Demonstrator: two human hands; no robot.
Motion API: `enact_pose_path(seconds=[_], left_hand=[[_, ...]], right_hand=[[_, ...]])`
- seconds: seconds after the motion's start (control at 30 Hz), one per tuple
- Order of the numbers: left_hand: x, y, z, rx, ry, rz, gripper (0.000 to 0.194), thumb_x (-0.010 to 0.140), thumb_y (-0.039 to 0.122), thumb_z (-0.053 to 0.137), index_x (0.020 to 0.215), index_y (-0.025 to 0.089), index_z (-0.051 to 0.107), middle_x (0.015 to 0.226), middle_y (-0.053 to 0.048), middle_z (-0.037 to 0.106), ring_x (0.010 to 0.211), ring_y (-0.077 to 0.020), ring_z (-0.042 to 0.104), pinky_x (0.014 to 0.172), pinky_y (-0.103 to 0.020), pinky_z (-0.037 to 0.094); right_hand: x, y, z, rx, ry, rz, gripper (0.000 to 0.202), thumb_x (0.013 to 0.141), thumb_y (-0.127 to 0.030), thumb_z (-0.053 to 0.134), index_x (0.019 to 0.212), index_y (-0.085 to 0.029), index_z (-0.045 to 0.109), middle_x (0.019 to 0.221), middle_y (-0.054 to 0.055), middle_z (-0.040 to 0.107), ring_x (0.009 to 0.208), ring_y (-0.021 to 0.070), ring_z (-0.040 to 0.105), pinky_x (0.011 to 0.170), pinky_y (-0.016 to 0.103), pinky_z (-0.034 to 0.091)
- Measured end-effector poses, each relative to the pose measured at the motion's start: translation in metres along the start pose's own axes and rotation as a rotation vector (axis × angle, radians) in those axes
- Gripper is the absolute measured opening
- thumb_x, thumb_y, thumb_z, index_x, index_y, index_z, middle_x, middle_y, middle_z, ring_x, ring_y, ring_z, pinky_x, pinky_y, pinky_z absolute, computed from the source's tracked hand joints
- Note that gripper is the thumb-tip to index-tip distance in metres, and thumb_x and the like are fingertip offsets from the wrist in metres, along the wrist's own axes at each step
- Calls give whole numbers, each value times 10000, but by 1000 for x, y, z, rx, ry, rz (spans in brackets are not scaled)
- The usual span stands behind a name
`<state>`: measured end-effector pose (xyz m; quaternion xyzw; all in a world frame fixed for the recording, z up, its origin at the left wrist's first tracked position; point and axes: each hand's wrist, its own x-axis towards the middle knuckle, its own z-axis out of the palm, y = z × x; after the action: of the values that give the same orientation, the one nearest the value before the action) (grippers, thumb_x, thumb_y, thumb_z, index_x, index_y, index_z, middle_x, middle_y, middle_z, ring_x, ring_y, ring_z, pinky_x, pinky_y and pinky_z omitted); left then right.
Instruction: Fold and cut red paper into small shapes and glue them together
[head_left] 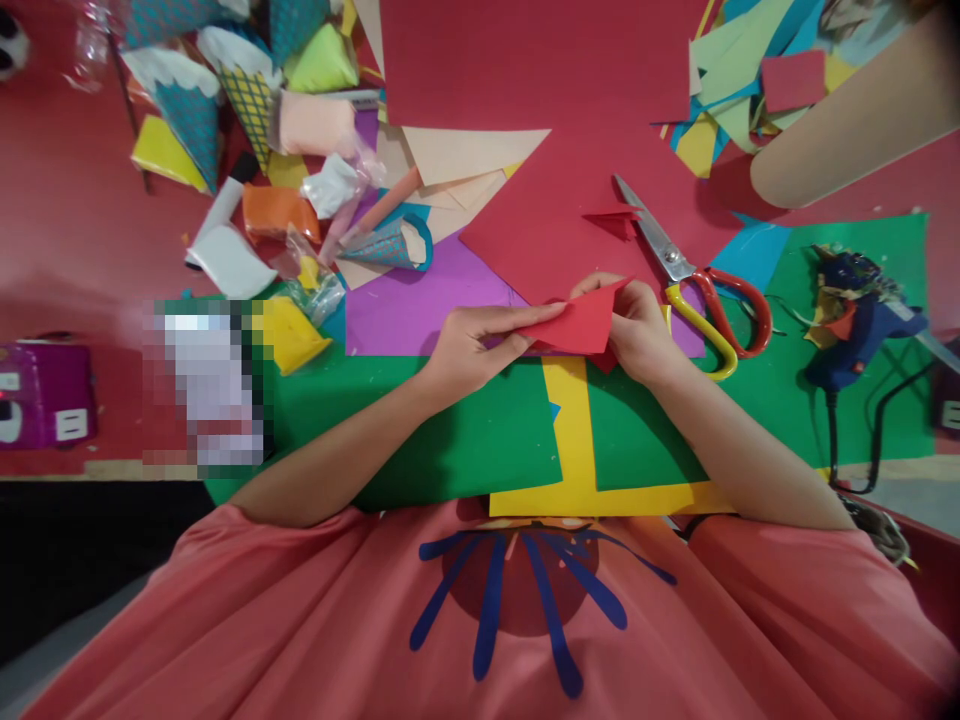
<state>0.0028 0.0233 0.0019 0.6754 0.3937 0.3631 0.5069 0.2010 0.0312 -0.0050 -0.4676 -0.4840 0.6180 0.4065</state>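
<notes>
A small folded piece of red paper (581,325) is held between both hands above the purple and green sheets. My left hand (476,345) pinches its left corner between thumb and fingers. At the paper's right side, my right hand (634,325) grips the edge, its fingertips partly behind the paper. Scissors (679,265) with red and yellow handles lie half open just beyond my right hand. A small red paper scrap (619,220) rests near their blades on a large red sheet (525,215).
Paper cones (180,105), clay packets (281,212) and a marker (221,210) crowd the left. A blue glue gun (851,340) with a cord lies right, below a cardboard tube (855,120). Green sheets (442,430) and a yellow sheet (574,430) line the near edge.
</notes>
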Motion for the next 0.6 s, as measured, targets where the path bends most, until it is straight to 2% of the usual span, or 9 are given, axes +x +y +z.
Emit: enact_pose_path(seconds=[0.17,0.4,0.6], left_hand=[[-1,-2,0,-61,8,-7,262,849,348,624,1046,227,747,1067,-52,757,938,-173,729,822,-263,588],[0,3,-2,-60,-50,108,212,853,320,619,985,225,756,972,-51,771,895,-155,711,822,-265,557],[1,3,1,-35,-17,63,176,862,255,590,895,202,754,829,-30,750,703,-101,672,648,-206,520]], right_hand=[[0,-2,-1,-2,-14,-24,358,678,-537,747,724,-211,608,699,-14,599,607,101,537,562,249,475],[0,2,-3,26,0,-73,284,715,-491,734,757,-232,624,790,-2,624,726,133,589,676,288,521],[1,4,-5,-24,3,-76,296,716,-508,727,791,-236,639,846,9,654,801,157,624,727,309,542]])
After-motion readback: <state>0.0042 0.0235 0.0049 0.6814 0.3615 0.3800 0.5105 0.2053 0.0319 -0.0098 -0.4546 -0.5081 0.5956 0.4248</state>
